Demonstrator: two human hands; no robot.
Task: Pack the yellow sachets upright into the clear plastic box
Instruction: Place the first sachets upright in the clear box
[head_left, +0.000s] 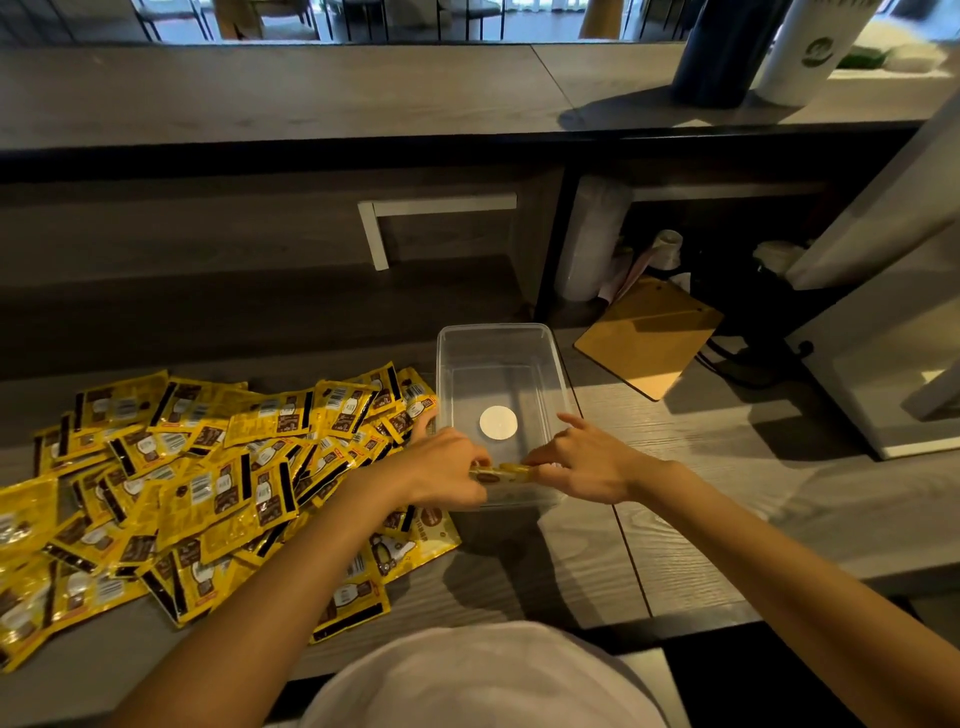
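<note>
Dim foreground, sunlit right side, hard shadows, bowed edges.

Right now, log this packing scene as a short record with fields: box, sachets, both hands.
Box: clear rectangular plastic box, open-topped, on the grey wood-grain counter
Box floor: white round disc shows; no sachets beyond the held ones
Held: yellow sachets on edge at the box's near end, count unclear
Left hand: pinches their left end
Right hand: pinches their right end
Pile: loose yellow printed sachets lying flat, left of the box
Nearby: tan wooden clipboard beyond the box's right side
</note>
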